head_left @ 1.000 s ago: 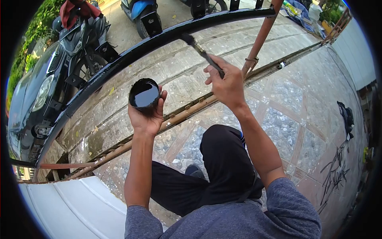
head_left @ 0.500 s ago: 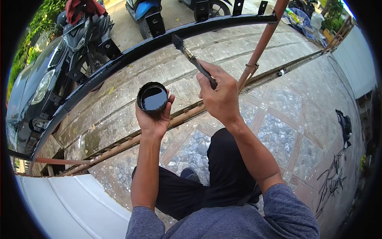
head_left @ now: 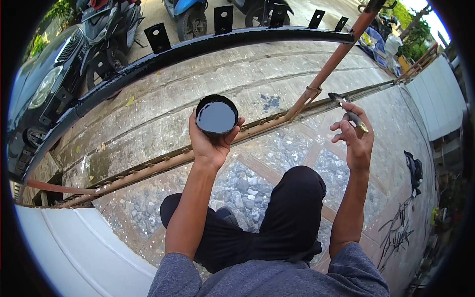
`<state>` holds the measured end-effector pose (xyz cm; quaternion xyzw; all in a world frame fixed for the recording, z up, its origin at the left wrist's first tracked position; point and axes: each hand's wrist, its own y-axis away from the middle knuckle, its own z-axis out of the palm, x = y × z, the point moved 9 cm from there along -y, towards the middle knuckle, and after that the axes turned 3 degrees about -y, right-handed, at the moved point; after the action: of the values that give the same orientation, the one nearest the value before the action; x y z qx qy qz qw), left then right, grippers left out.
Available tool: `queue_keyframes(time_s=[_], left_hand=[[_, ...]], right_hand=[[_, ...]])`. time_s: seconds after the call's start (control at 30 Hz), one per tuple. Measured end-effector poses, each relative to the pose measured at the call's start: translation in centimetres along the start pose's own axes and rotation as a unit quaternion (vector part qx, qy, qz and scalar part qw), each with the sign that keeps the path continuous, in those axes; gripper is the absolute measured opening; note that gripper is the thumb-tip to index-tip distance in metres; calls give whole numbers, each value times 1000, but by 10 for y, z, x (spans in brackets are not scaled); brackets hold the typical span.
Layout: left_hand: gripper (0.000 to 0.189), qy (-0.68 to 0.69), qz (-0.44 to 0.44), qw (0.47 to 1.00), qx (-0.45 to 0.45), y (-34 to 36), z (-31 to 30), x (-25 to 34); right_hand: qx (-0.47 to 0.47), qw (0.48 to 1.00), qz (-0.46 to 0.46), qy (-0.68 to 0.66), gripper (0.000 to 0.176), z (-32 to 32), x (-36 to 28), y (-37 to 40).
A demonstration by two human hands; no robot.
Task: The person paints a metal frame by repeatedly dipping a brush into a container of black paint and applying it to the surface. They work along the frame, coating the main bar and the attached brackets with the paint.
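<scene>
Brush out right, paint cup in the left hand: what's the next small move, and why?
Probably swing the brush over and dip it in the cup: the right hand holds it clear of cup and black rail, and the left hand holds the cup level with paint inside.

right hand (head_left: pixel 357 141) | brush (head_left: pixel 349 114) lifted off black rail (head_left: pixel 198 47), swung right

Upper body: grey-blue heathered shirt (head_left: pixel 277 282) of soft knit fabric. The short sleeves (head_left: pixel 173 274) cover the upper arms only, and the forearms are bare.

Lower body: plain black trousers (head_left: pixel 292 213), loose-fitting and creased at the knee.

Foot: one dark shoe (head_left: pixel 225 215), partly hidden by the trousers.

Left hand (head_left: pixel 210 143) and right hand (head_left: pixel 358 141): bare.
</scene>
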<state>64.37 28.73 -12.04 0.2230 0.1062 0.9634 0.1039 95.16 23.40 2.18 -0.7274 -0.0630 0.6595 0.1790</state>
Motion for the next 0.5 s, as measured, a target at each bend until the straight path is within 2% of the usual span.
queue_keyframes(time_s=[0.03,0.1,0.2,0.3,0.37,0.43,0.5], left_hand=[[67,2,-7,1000,5,3,-2,-4],[67,-6,-10,1000,-2,3,-1,-6],[67,-12,5,1000,-8,4,4,-4],[67,-22,9,1000,-15,3,8,-3],[67,-4,4,1000,-9,1,5,-6],[67,4,-2,1000,-2,-1,4,-5],[68,1,-4,1000,-11,-4,5,-5]], right_hand=[[51,996,-3,71,35,-3,-6,-3],[97,989,-47,106,27,6,-29,-12],[37,986,-161,37,25,48,-74,-33],[-58,978,-198,-14,28,99,-110,-61],[-105,978,-172,-58,30,131,-117,-82],[-160,976,-141,-46,36,158,-105,-104],[-190,975,-78,-83,33,175,-78,-127]])
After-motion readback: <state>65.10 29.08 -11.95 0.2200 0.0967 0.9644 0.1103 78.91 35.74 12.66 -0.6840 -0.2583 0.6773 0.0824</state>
